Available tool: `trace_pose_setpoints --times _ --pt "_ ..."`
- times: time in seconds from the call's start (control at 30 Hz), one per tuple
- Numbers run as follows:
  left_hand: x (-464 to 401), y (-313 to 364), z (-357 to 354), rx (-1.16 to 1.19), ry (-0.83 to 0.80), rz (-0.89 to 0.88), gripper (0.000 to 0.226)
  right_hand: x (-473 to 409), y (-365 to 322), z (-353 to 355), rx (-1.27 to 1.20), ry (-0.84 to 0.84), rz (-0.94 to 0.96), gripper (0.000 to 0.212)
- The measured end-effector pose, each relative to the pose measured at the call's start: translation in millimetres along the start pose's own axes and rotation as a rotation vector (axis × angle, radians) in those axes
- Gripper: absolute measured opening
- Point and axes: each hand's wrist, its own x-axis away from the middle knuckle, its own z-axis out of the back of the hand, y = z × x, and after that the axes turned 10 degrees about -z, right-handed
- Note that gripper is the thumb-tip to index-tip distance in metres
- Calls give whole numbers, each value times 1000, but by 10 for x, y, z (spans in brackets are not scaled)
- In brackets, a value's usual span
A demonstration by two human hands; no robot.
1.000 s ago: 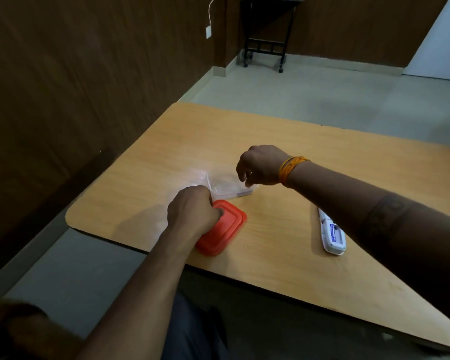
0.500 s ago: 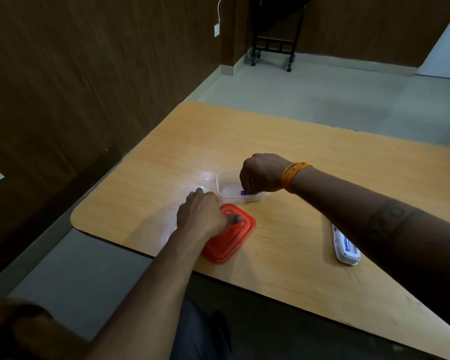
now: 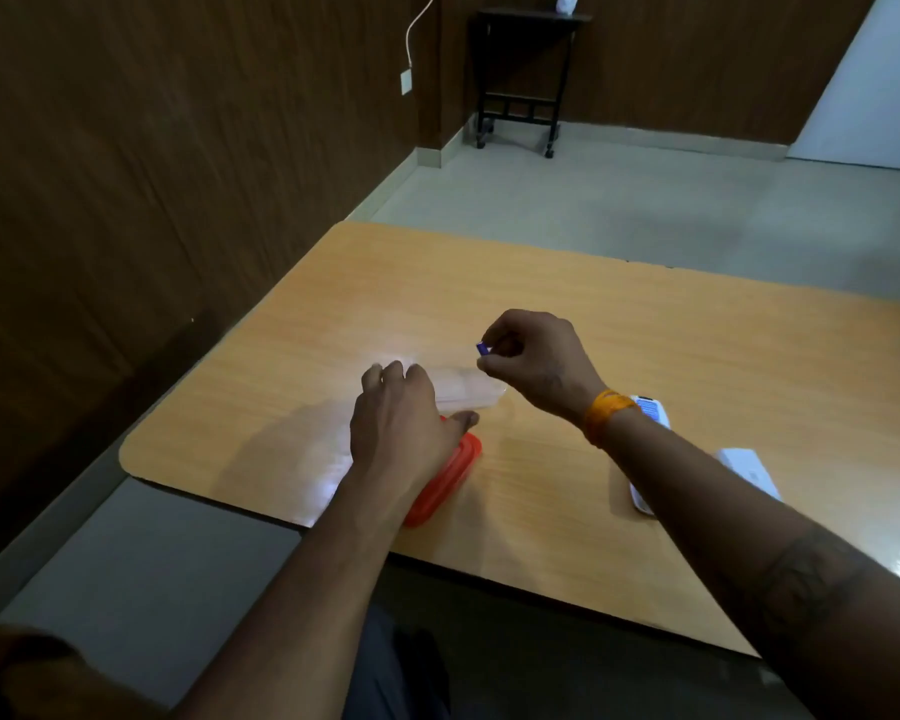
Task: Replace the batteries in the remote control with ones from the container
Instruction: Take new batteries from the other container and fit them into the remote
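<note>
A small clear plastic container [image 3: 468,389] stands on the wooden table [image 3: 645,345], its red lid [image 3: 445,483] lying just in front of it. My left hand [image 3: 401,423] rests over the lid with its fingers against the container's left side. Above the container, my right hand [image 3: 533,358] pinches a small blue battery [image 3: 481,348] between thumb and fingers. The white remote control [image 3: 648,410] lies to the right, mostly hidden behind my right forearm. Its loose white cover [image 3: 746,467] lies beside it.
The table's near edge runs diagonally below my arms, with the floor to the left. A dark wood-panelled wall stands close on the left. A small black side table [image 3: 523,75] stands in the far corner.
My right hand rose out of the container holding a blue battery. My left hand shifted from the lid towards the container's side.
</note>
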Motion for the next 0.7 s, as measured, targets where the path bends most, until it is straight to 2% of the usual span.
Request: trace_pose_setpoints --times 0.13,0.27,0.37,0.43,0.57,0.7 --pt "95 281 16 40 30 -122 58 450 252 242 -197 78 -114 35" --pt "151 601 -74 137 -67 -300 67 939 632 517 -282 224 -227 23" --pt "172 851 -196 224 -150 -373 71 1211 952 674 -290 407 -332 20" --pt "168 999 -299 219 -209 -418 76 1340 1114 751 -294 465 -393 21" --pt "134 1275 -512 193 -328 -476 87 1449 1280 815 -257 486 -418 23" --pt "77 1403 -736 213 -382 -481 100 1423 1314 812 -206 452 -370 27"
